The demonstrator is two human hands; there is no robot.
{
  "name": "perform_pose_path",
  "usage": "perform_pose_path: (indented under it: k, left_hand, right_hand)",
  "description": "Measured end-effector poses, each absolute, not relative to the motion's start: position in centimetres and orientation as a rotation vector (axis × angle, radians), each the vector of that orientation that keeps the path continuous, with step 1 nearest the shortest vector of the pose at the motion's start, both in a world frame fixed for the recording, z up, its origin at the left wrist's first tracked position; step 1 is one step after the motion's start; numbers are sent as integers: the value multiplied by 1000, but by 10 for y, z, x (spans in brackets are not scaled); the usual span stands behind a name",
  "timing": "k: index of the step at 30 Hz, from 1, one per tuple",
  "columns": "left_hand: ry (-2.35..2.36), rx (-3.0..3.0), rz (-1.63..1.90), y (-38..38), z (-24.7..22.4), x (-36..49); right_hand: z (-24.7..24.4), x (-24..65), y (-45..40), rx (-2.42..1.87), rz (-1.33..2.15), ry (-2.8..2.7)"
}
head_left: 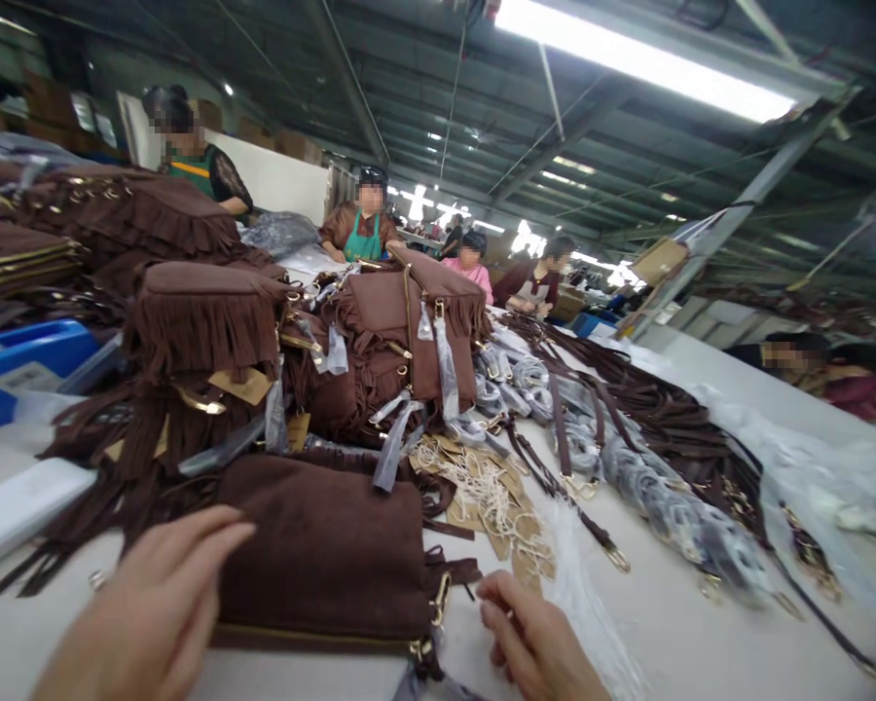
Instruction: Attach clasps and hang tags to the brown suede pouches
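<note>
A dark brown suede-like bag (pixel 328 545) lies flat on the table before me, its gold zipper along the near edge. My left hand (pixel 153 594) is at the bag's left end, fingers stretched out over its edge; whether it presses on the bag I cannot tell. Off the bag's right end, my right hand (pixel 529 633) hovers with loosely bent fingers and nothing visible in them. Between that hand and the bag are a gold clasp (pixel 442 596) and short fringe strips. A plastic-wrapped piece (pixel 438 683) hangs at the bag's lower right corner.
Fringed brown bags (pixel 204 302) are piled behind. Kraft tags with white strings (pixel 474 487) lie right of centre, beside wrapped straps (pixel 649 487) and clear plastic (pixel 584 594). A blue bin (pixel 36 365) and a white box (pixel 25 506) stand left. Several people work farther back.
</note>
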State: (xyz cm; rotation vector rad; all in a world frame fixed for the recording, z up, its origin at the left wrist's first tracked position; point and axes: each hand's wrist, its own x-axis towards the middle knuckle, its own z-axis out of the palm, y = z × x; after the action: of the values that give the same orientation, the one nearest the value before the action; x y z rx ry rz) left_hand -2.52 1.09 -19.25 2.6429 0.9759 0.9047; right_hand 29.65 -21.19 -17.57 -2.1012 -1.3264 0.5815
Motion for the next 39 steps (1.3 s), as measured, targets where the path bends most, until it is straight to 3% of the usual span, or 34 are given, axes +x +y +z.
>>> perform_pose_path:
  k: [3,5,10,15,19,25,39]
  left_hand:
    - [277,2815,450,-34,-174,55]
    - [113,2822,151,-54,-165,98]
    - [55,2842,132,-52,-170,145]
    - [191,2793,145,-33,-179,154]
    - [173,2689,111,-29,-168,150]
    - [3,2598,-64,-21,-148,155]
    - [-153,2560,-83,-14,-148,159]
  right_hand:
    - [-177,296,-205,-2127,235,-1574]
    - [-181,293,-195,-2209,65,-1727]
    - [-192,294,-181,-2332,-281,-1915]
    - [-177,322,-190,-2258,41,-1758]
    - [-153,372,-204,-2404,154,-1218]
    - [-156,421,-213,-2598,344,-925]
    - [-157,432,-200,-2955,112,-1032]
